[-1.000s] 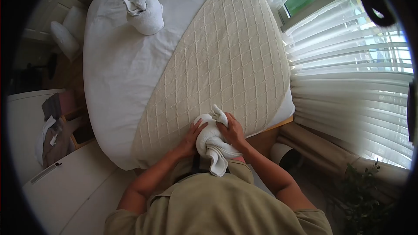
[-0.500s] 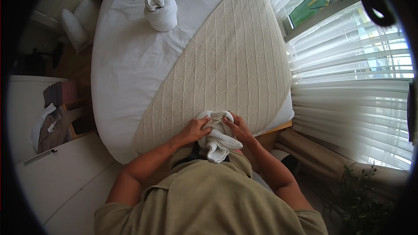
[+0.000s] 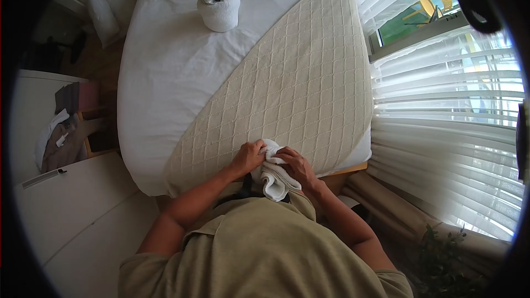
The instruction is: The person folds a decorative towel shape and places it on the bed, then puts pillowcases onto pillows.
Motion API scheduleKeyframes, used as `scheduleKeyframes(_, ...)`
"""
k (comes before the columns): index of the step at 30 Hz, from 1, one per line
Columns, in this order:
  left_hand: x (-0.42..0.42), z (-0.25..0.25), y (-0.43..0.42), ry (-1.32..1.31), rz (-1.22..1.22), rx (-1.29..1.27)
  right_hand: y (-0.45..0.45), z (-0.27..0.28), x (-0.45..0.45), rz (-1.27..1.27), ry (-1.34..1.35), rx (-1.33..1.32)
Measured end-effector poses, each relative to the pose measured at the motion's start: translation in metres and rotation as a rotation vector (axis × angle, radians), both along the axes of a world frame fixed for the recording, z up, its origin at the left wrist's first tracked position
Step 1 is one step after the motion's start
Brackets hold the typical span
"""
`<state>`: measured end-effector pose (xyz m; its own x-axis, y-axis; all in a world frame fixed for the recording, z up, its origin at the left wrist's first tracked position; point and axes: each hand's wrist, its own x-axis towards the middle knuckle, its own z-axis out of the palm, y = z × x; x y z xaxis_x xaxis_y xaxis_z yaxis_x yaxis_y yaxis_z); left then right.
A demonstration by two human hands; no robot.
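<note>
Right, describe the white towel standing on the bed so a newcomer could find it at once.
Start with the large bed and its beige, diamond-patterned throw. On the bed's white side, left of the throw, near the picture's top, stands a rounded white towel with folded ends poking up. Unlike the second towel, held in the left hand and right hand, it stands untouched.

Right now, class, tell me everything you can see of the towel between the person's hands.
The white towel looks like soft terry cloth, bunched and rolled, with layered folds and a curled end toward the person's body. The left hand grips its upper left; the right hand holds its right side. It is at the near edge of the beige blanket, partly hidden by fingers.
</note>
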<state>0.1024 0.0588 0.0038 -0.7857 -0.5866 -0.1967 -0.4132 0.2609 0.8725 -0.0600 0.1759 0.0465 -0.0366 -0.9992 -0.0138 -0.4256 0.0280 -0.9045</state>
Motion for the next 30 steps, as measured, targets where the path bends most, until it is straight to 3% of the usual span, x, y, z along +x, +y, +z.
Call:
scheduleKeyframes(3, -0.003, 0.001, 0.004, -0.05, -0.01, -0.007, 0.001, -0.005, -0.002, 0.092, 0.053, 0.006)
scheduleKeyframes(5, -0.005, 0.003, 0.008, -0.071, 0.002, -0.002, -0.006, -0.003, -0.008, 0.199, 0.066, 0.184)
scheduleKeyframes(7, -0.005, 0.0, 0.012, -0.085, 0.008, 0.001, -0.02, -0.001, -0.01, 0.192, 0.083, 0.203)
scheduleKeyframes(10, 0.004, -0.006, 0.02, -0.045, 0.18, -0.046, -0.029, -0.002, -0.005, 0.189, 0.101, 0.23)
scheduleKeyframes(13, 0.022, -0.034, 0.039, -0.01, 0.389, 0.116, -0.03, -0.003, 0.0, 0.09, 0.116, 0.302)
scheduleKeyframes(15, 0.033, -0.093, 0.067, -0.215, 0.734, 0.27, -0.031, -0.01, -0.003, -0.033, 0.102, 0.249)
scheduleKeyframes(16, 0.03, -0.073, 0.064, -0.215, 0.742, 0.274, -0.03, -0.012, -0.003, -0.025, 0.104, 0.252)
scheduleKeyframes(18, 0.023, -0.03, 0.054, -0.063, 0.851, 1.357, -0.034, -0.015, -0.006, 0.022, 0.077, 0.301)
scheduleKeyframes(21, 0.018, -0.012, 0.051, 0.076, 0.787, 1.52, -0.046, -0.002, -0.016, 0.193, 0.181, 0.446)
scheduleKeyframes(28, 0.03, -0.054, 0.077, 0.254, 0.771, 1.209, -0.056, -0.015, -0.008, 0.309, 0.239, 0.309)
scheduleKeyframes(30, 0.035, -0.059, 0.074, 0.11, 0.756, 1.153, -0.059, -0.015, 0.005, 0.36, 0.324, 0.379)
